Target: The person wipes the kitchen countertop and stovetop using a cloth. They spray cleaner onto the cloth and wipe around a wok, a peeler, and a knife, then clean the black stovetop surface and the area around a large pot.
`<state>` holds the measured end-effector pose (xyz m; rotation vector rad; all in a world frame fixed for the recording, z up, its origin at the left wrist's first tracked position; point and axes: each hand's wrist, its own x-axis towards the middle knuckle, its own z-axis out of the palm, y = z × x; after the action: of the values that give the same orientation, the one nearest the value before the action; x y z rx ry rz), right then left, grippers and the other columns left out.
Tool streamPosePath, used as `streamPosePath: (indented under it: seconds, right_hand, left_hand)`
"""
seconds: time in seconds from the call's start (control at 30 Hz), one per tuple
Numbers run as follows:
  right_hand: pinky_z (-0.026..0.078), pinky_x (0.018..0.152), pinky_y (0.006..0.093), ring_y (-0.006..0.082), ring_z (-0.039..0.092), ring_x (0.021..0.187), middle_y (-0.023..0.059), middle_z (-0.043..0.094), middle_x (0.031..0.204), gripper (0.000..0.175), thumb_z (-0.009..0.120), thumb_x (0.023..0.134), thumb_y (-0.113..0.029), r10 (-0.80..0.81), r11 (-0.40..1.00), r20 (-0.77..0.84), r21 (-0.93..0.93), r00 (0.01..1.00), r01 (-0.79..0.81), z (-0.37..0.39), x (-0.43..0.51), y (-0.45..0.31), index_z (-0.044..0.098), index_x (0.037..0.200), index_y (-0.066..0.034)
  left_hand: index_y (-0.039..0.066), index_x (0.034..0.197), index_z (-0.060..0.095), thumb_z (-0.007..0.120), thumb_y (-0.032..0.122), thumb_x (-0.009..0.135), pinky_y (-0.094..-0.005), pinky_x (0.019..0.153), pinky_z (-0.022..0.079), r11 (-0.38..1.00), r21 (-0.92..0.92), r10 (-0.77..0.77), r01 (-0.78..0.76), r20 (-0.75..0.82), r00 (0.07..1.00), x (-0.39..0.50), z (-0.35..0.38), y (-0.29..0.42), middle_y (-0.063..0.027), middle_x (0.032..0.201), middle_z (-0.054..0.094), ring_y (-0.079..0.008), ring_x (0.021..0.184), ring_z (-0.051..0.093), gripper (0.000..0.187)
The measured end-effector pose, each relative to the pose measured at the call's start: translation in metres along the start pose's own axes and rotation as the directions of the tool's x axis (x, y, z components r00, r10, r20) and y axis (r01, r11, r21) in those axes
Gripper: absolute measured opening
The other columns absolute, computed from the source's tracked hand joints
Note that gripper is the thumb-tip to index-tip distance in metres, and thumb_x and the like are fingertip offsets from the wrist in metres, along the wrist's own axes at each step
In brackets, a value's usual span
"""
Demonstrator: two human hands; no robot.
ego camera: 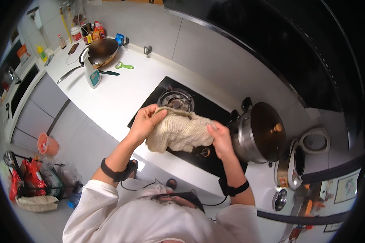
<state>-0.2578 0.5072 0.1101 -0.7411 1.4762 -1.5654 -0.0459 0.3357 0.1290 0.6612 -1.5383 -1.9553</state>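
A crinkled beige cloth [182, 129] is stretched between my hands above the black glass gas hob [213, 117]. My left hand [146, 121] pinches its left end, thumb on top near a folded edge. At the right end, my right hand [221, 138] grips the cloth, with the thumb over it. The rear-left burner [176, 100] shows just beyond the cloth, bare of any pan support with cookware. Part of the hob's front lies hidden beneath the cloth. A large steel pot [246, 136] with a dark glass lid [269, 130] stands close to the right of my right hand.
On the white countertop [109, 100] at left are a spray bottle [92, 74], a green peeler [124, 66], a knife [109, 73] and a wok [102, 53]. A rice cooker [292, 164] and steel bowl [280, 199] stand right. The range hood [261, 39] overhangs the hob.
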Motion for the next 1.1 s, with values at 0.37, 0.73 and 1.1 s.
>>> streamPosePath:
  seconds: [0.37, 0.73, 1.1]
  right_hand:
    - [0.052, 0.08, 0.0289, 0.0142, 0.062, 0.092, 0.0107, 0.062, 0.104, 0.035, 0.06, 0.092, -0.006, -0.091, 0.996, -0.122, -0.02, 0.988, 0.089, 0.145, 0.069, -0.059, 0.049, 0.125, -0.0025]
    - [0.046, 0.081, 0.032, 0.0249, 0.056, 0.093, 0.0101, 0.053, 0.096, 0.018, 0.077, 0.07, -0.002, -0.341, 0.47, -0.105, -0.88, 0.934, 0.072, 0.161, 0.092, -0.028, 0.065, 0.083, 0.0013]
    - [0.046, 0.053, 0.0235, 0.0073, 0.056, 0.061, 0.0018, 0.064, 0.073, 0.016, 0.062, 0.091, -0.012, -0.021, 0.982, -0.379, -0.182, 0.925, -0.052, 0.161, 0.126, 0.012, 0.065, 0.083, 0.0012]
  left_hand:
    - [0.006, 0.121, 0.053, 0.047, 0.013, 0.1, -0.0257, 0.071, 0.051, 0.997, -0.078, 0.029, -0.023, 0.068, 0.997, 0.054, -0.159, 0.036, -0.0055, 0.086, 0.064, -0.0111, 0.078, 0.062, 0.023]
    - [0.0, 0.101, 0.06, 0.075, 0.004, 0.074, -0.0359, 0.082, 0.05, 0.732, 0.624, 0.124, -0.274, 0.274, 0.954, 0.083, -0.197, 0.023, -0.0129, 0.099, 0.062, -0.0288, 0.09, 0.062, 0.031]
    - [0.001, 0.087, 0.054, 0.064, 0.03, 0.09, -0.0299, 0.067, 0.048, 0.92, 0.387, 0.036, -0.066, 0.084, 0.996, 0.117, -0.118, -0.021, -0.0079, 0.076, 0.06, -0.0122, 0.073, 0.056, 0.031]
